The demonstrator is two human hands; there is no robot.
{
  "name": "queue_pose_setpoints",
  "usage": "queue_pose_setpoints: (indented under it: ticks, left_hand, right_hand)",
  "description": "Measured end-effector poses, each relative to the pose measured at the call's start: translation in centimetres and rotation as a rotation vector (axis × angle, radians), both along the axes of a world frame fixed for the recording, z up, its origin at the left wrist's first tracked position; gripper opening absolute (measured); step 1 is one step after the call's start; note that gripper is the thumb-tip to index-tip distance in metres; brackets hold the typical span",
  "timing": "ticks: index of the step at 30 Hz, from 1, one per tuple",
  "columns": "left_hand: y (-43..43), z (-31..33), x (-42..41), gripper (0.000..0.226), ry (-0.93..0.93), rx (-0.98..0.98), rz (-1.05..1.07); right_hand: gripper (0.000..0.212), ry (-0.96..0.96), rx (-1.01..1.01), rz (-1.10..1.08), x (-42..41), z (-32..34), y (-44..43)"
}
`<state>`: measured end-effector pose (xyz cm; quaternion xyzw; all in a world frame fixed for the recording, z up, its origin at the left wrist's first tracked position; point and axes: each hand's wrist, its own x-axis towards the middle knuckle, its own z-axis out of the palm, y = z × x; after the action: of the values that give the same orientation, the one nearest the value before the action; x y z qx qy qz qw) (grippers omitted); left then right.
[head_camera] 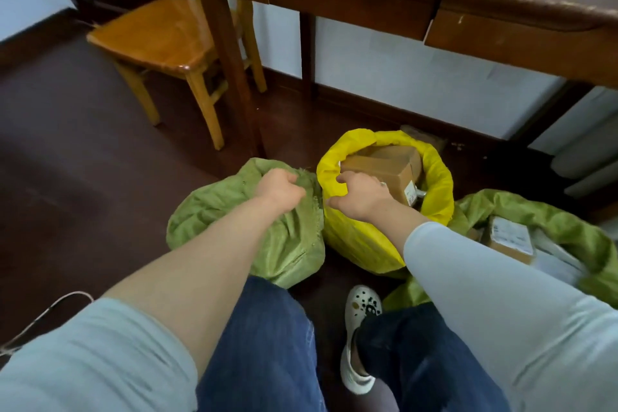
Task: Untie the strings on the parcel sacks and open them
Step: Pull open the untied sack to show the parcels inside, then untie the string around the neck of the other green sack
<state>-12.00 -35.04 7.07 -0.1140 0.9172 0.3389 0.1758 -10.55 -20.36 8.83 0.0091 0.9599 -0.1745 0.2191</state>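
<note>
Green woven sack [240, 234] on the floor, touching the yellow sack [434, 184], looks like the one left to do. The left hand [279, 189] is fisted tight round its bunched neck, and the right hand [359, 194] has its fingers curled over the yellow sack's near rim. That one already gapes open, with a box [384, 164] showing. I'd drop the yellow rim, bring both hands to the green neck and find the knot before tugging; can't make out the string from here. A table leg [230, 77] and chair [157, 33] stand behind, and another open green sack [551, 221] crowds the right.
</note>
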Motion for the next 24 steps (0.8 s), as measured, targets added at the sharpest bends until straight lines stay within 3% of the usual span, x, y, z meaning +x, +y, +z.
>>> queue_pose_setpoints:
  ticks: [9, 11, 14, 16, 21, 24]
  left_hand:
    - [-2.7, -5.7, 0.5, 0.051, -0.138, -0.013, 0.075]
    - [-4.5, -7.2, 0.8, 0.065, -0.193, -0.063, 0.113]
    - [-6.8, -8.4, 1.1, 0.108, -0.344, -0.261, 0.058]
    - [-8.0, -9.1, 1.2, 0.125, -0.391, -0.282, 0.067]
    - [-10.4, -11.5, 1.0, 0.136, -0.411, -0.183, 0.186]
    - [-10.5, -13.4, 1.0, 0.133, -0.38, -0.267, 0.048]
  right_hand:
    - [0.051, -0.064, -0.186, -0.079, -0.6, -4.3, -2.1]
    - [0.049, -0.08, -0.222, -0.111, -1.2, -5.7, -3.3]
    - [0.049, -0.094, -0.247, -0.153, -2.2, -7.7, -5.1]
    - [0.05, -0.111, -0.262, -0.193, -3.0, -9.0, -6.1]
    - [0.065, -0.114, -0.258, -0.266, -4.5, -12.3, -7.9]
    - [0.081, -0.176, -0.279, -0.278, -4.5, -13.6, -8.8]
